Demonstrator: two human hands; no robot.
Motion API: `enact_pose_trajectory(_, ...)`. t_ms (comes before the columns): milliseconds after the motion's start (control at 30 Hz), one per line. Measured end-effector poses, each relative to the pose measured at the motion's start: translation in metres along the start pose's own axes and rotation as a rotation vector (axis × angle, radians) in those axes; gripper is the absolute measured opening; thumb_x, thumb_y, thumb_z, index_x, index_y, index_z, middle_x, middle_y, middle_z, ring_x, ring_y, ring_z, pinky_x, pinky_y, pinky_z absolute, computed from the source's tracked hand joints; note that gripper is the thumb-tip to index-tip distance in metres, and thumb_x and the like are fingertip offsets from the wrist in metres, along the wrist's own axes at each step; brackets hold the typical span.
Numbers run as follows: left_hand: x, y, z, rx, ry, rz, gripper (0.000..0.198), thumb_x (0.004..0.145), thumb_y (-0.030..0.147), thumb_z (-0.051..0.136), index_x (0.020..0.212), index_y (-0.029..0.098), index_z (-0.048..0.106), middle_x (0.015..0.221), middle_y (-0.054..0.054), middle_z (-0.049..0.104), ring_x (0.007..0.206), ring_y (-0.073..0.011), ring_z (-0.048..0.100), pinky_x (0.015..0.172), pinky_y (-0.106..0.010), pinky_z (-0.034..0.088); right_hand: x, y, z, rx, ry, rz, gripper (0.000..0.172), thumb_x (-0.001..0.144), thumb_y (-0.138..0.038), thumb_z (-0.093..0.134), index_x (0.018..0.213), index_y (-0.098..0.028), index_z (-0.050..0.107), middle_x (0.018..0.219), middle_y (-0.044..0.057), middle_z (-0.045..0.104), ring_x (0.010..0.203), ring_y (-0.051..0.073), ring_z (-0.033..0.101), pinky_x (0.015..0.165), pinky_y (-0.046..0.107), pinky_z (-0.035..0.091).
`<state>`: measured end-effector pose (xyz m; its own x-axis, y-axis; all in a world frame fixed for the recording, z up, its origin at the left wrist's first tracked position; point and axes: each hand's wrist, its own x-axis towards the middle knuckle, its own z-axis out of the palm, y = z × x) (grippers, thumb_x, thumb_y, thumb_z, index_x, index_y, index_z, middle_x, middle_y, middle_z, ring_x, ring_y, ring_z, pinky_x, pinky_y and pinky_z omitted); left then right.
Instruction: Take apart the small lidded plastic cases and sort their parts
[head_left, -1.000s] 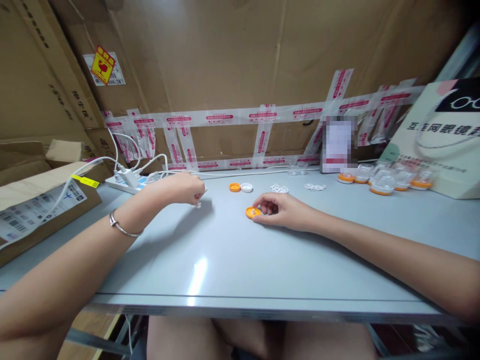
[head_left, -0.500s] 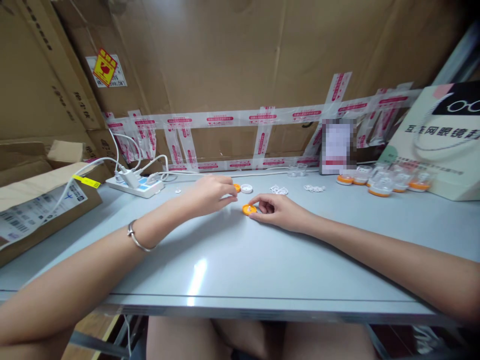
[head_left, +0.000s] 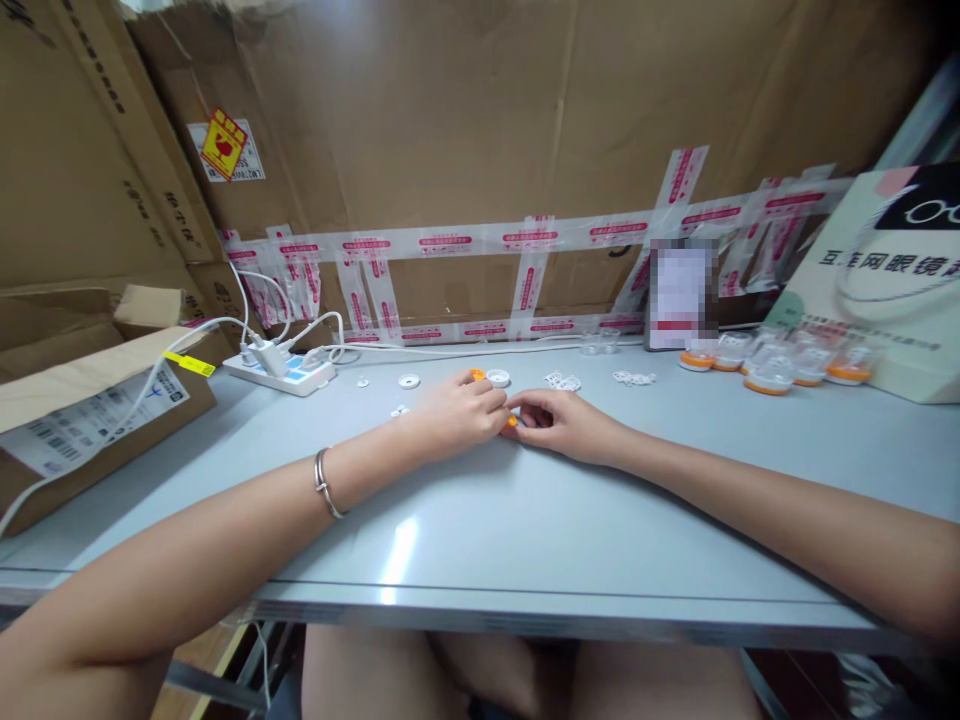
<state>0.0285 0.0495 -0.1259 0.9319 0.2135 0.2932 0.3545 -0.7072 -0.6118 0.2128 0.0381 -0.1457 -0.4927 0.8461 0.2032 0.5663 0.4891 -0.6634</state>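
My left hand [head_left: 459, 412] and my right hand [head_left: 561, 422] meet at the middle of the grey table [head_left: 525, 520], both pinched around a small orange cap [head_left: 511, 421] that shows only as a sliver between the fingertips. My left wrist wears a metal bangle [head_left: 325, 484]. Just behind the hands lie another orange cap [head_left: 477, 375] and a white cap [head_left: 497, 378]. Small white parts [head_left: 409, 381] lie to the left of my left hand.
A white power strip [head_left: 279, 370] with plugs and cables sits at the back left beside a cardboard box [head_left: 82, 420]. Several clear cases with orange lids [head_left: 765, 380] stand at the back right by a printed bag [head_left: 885, 290]. Loose white bits [head_left: 630, 377] lie behind. Taped cardboard walls the back.
My left hand has travelled right from near the power strip to the orange cap held by my right hand. White parts are now uncovered where my left hand was.
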Motion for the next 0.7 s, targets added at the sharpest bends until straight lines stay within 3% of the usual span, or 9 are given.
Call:
enact_pose_trajectory(467,0.004,-0.002,-0.001,0.062,-0.007,0.097,0.023,0.086,0.009,0.038,0.071,0.012,0.055,0.072,-0.006,0.058,0.069,-0.0154,0.051,0.062,-0.031,0.027,0.001,0.002,0.001,-0.031,0.011,0.005,0.03,0.072,-0.045,0.053,0.079,-0.016,0.057,0.059,-0.004,0.042,0.053,0.009,0.037,0.051,0.022,0.03)
enact_pose_trajectory(700,0.004,-0.004,0.009,-0.064,-0.016,-0.008,0.023,0.089,0.018,0.037,0.073,0.013,0.052,0.071,-0.006,0.058,0.068,-0.0149,0.053,0.062,-0.029,0.03,0.001,0.001,0.001,-0.021,0.01,0.009,0.027,0.071,-0.042,0.055,0.079,-0.017,0.058,0.058,-0.005,0.042,0.053,0.008,0.037,0.05,0.022,0.03)
